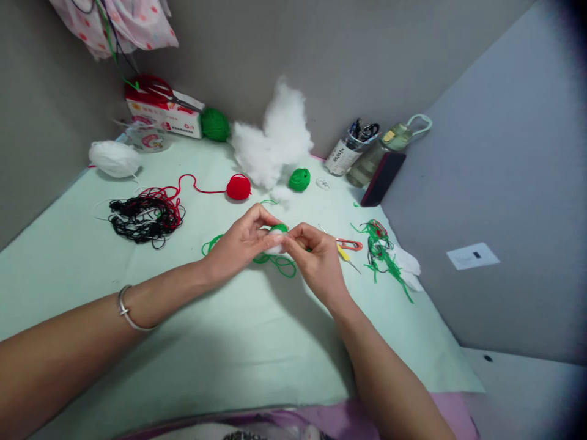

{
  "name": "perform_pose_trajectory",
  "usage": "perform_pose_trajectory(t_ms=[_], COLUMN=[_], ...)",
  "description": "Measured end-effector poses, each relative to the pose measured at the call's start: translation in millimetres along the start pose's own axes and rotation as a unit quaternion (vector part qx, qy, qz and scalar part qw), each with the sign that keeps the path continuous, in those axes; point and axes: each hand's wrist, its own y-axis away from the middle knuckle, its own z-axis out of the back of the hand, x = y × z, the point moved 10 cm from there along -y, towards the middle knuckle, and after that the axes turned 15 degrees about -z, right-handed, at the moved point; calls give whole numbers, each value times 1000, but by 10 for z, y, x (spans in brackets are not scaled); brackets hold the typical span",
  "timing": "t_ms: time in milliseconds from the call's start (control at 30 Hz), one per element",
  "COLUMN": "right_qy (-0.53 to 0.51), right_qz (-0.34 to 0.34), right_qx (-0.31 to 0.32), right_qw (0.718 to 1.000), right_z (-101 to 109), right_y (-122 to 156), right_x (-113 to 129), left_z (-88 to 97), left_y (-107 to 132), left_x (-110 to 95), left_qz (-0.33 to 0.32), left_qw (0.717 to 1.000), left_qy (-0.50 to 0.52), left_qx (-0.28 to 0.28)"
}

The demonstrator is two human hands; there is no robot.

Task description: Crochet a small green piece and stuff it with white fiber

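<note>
Near the middle of the table, my left hand (pixel 239 240) grips a small green crocheted piece (pixel 279 228) with white stuffing (pixel 275 242) showing at it. My right hand (pixel 318 260) pinches at the same piece from the other side, thumb and forefinger pressed against it. My fingers partly cover the piece. Loops of green yarn (pixel 283 266) lie on the table beneath my hands. Just right of my right hand are orange thread snips (pixel 349 244) and a yellow-handled crochet hook (pixel 343 253).
Behind my hands stand fluffy white stuffing (pixel 275 137), a red yarn ball (pixel 239 187) and a green yarn ball (pixel 299 179). Tangled black yarn (pixel 140 220) lies left, green scraps (pixel 383 253) right. A pen cup (pixel 343 156), bottle (pixel 367 165) and phone (pixel 383 178) stand back right.
</note>
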Motion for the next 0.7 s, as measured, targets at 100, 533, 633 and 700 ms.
perform_pose_trajectory(t_ms=[100,533,633,700], right_qy=[-14,66,10,-14], right_qz=[-24,11,-8,-17], right_qx=[44,37,24,25], right_qw=[999,997,1000,999], right_z=[-38,-211,-123,-99], right_y=[-6,51,8,14], right_x=[-22,-90,-87,-44], left_z=[7,108,58,26], left_y=[-1,102,87,76], left_x=[64,198,133,93], left_qz=[21,73,57,51], left_qw=[1000,994,997,998], left_qy=[11,-8,13,20], left_qx=[13,-83,-50,-21])
